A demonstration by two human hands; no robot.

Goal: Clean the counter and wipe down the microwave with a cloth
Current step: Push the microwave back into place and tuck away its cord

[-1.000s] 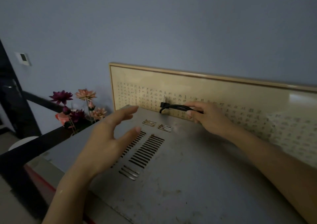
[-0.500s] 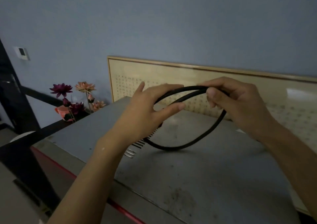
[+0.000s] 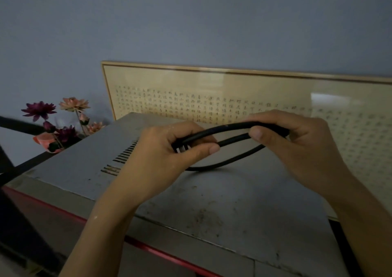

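Here, a black power cord is held looped above the grey top of the microwave by both hands. The left hand is curled closed around one end of the loop, thumb pressed over the strands, and the plug with its metal prongs is seen pinched inside that grip. The right hand is clenched on the other end, thumb laid on top of the cord and fingers wrapped under it. Two strands are stretched between the hands, and a third is seen sagging lower, close to the microwave top; whether it touches cannot be told. The microwave top is marked with dirt specks near the front, and vent slots are partly covered by the left hand. A framed calligraphy panel is leaned against the blue wall behind the microwave. Artificial flowers are seen at the left. No cloth is in view.
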